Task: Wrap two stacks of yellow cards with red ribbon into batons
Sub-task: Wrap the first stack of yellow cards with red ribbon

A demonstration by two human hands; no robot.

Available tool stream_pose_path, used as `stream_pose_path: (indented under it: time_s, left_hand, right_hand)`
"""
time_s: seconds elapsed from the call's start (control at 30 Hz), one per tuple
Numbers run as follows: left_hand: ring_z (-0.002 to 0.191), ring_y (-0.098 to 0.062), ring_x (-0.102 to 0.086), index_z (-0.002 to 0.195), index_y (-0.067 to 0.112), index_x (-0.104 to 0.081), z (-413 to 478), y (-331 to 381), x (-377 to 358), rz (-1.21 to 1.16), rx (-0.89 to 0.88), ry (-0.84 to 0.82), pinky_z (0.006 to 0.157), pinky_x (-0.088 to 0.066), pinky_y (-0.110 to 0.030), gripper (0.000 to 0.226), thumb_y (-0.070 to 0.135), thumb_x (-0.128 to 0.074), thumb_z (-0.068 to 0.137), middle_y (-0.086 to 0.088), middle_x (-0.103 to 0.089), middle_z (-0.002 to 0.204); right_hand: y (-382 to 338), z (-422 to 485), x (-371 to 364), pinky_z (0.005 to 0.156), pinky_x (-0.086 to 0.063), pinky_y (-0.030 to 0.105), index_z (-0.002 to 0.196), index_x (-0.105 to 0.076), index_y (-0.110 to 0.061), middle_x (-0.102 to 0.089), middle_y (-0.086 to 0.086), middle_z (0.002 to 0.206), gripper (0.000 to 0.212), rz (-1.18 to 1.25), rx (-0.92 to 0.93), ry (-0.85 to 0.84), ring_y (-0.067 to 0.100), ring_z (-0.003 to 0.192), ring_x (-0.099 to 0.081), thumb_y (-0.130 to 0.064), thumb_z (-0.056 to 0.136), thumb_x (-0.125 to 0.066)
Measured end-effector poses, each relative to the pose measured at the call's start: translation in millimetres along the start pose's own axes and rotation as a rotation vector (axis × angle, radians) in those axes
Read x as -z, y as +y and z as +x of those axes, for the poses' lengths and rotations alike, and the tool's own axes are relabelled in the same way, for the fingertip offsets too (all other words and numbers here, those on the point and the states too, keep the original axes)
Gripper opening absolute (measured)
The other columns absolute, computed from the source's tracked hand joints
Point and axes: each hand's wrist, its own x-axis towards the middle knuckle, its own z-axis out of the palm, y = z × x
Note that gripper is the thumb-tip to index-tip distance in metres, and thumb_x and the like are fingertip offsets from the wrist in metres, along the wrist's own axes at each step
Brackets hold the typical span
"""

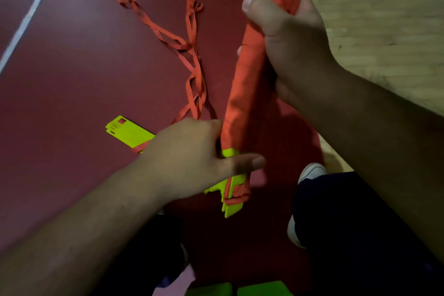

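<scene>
Right hand (pixel 288 48) clenched round the wide red ribbon (pixel 245 94), holding it taut upward from the cards, thumb across the front. Left hand (pixel 192 149) grasps the yellow card stack (pixel 234 206) low down by the person's knees, fingers curled round it where the ribbon meets it, thumb out straight. The bottom end of the stack pokes out below that hand with some red wrapped on it, and the cards look stepped, not flush. Second yellow stack (pixel 129 133) lies on the dark red floor (pixel 72 103) just left of that hand, with a thin red band across its near end; how far it is wrapped I cannot tell, the hand covers it. Loose ribbon tangle (pixel 189 41) trails away up the floor, knotted in places. Risks as I judge them: the stack is fanning, so a hard pull on the ribbon could slide cards out or skew the baton; a slack grip below would let the turns loosen; the floor loops, if they feed this wrap (cannot tell), could snag and jerk it
</scene>
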Motion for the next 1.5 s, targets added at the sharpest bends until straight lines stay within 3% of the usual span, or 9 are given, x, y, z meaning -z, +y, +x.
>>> stream_pose_path:
  time_s: [0.1,0.27,0.37,0.47,0.57,0.87,1.13,1.3,1.5]
  left_hand:
    - [0.050,-0.004,-0.051,0.072,0.024,-0.053,0.0,-2.3,-1.5,-0.112,-0.081,0.050,0.048,-0.033,-0.019,0.053,0.077,-0.046,0.075,0.006,-0.051,0.051]
    - [0.074,-0.004,-0.066,0.081,0.035,-0.068,-5.1,4.8,12.1,-0.799,-0.227,-0.289,0.070,-0.049,-0.023,0.008,0.039,-0.065,0.087,0.011,-0.071,0.078]
    - [0.074,-0.009,-0.066,0.081,0.031,-0.069,-4.1,2.6,13.7,-0.768,-0.208,-0.338,0.070,-0.050,-0.028,0.013,0.042,-0.065,0.088,0.007,-0.072,0.079]
    - [0.072,-0.015,-0.067,0.084,0.024,-0.069,0.5,-9.6,15.9,-0.457,-0.103,-0.299,0.068,-0.053,-0.036,0.046,0.068,-0.058,0.080,0.002,-0.070,0.075]
    - [0.051,-0.007,-0.049,0.071,0.020,-0.058,0.6,-17.1,18.5,-0.162,0.005,-0.183,0.050,-0.037,-0.020,0.069,0.087,-0.044,0.067,-0.002,-0.057,0.062]
    - [0.054,-0.015,-0.053,0.068,0.016,-0.048,0.8,6.5,7.9,0.042,0.209,-0.118,0.052,-0.042,-0.036,0.079,0.094,-0.039,0.059,-0.002,-0.053,0.054]
    - [0.057,0.010,-0.053,0.066,0.044,-0.062,-4.9,7.7,23.8,-0.640,-0.166,-0.368,0.056,-0.038,-0.009,0.023,0.048,-0.069,0.087,0.021,-0.060,0.060]
    - [0.058,0.001,-0.056,0.074,0.043,-0.060,-2.6,2.5,21.9,-0.184,0.005,-0.315,0.055,-0.037,-0.018,0.054,0.093,-0.043,0.067,0.014,-0.062,0.061]
    - [0.056,-0.009,-0.049,0.075,0.029,-0.050,-2.5,-1.7,12.2,0.025,0.031,-0.209,0.053,-0.034,-0.031,0.073,0.099,-0.033,0.059,0.006,-0.051,0.058]
  right_hand:
    - [-4.5,-3.4,2.1,0.063,-0.059,0.041,0.099,-0.060,-0.011,-0.063,0.000,0.070,0.020,0.064,-0.025,-0.135,0.020,0.064,-0.065,-0.026,0.089,-0.070]
    - [-19.2,-3.0,11.5,0.080,-0.057,0.041,0.103,-0.058,-0.010,-0.068,0.008,0.083,0.039,0.409,-0.234,-0.542,0.023,0.075,-0.067,-0.042,0.101,-0.037]
    - [-18.4,-6.2,12.5,0.069,-0.055,0.035,0.110,-0.052,-0.014,-0.062,0.005,0.082,0.025,0.458,-0.252,-0.668,0.018,0.068,-0.063,-0.032,0.097,-0.041]
    - [-14.4,-5.2,11.0,0.064,-0.053,0.036,0.090,-0.057,-0.011,-0.058,0.007,0.075,0.013,0.352,-0.232,-0.585,0.019,0.062,-0.057,-0.022,0.095,-0.050]
    - [-10.1,-2.8,5.9,0.063,-0.054,0.040,0.088,-0.057,-0.011,-0.057,0.011,0.074,0.007,0.240,-0.192,-0.429,0.024,0.060,-0.057,-0.015,0.094,-0.057]
    - [3.8,2.2,-7.0,0.067,-0.061,0.053,0.089,-0.063,-0.014,-0.071,0.016,0.085,0.027,-0.093,0.012,-0.027,0.035,0.075,-0.071,-0.029,0.071,-0.074]
    - [-17.8,-6.4,6.0,0.078,-0.059,0.045,0.102,-0.054,-0.011,-0.067,0.011,0.086,0.027,0.275,-0.154,-0.400,0.026,0.076,-0.067,-0.037,0.099,-0.049]
    - [-7.7,-2.1,3.1,0.058,-0.053,0.037,0.083,-0.057,-0.010,-0.054,0.011,0.073,0.016,0.190,-0.252,-0.294,0.022,0.056,-0.055,-0.021,0.092,-0.063]
    - [7.3,8.0,-1.7,0.064,-0.060,0.039,0.103,-0.060,-0.012,-0.067,0.003,0.084,0.046,-0.113,-0.063,0.062,0.019,0.073,-0.068,-0.033,0.067,-0.079]
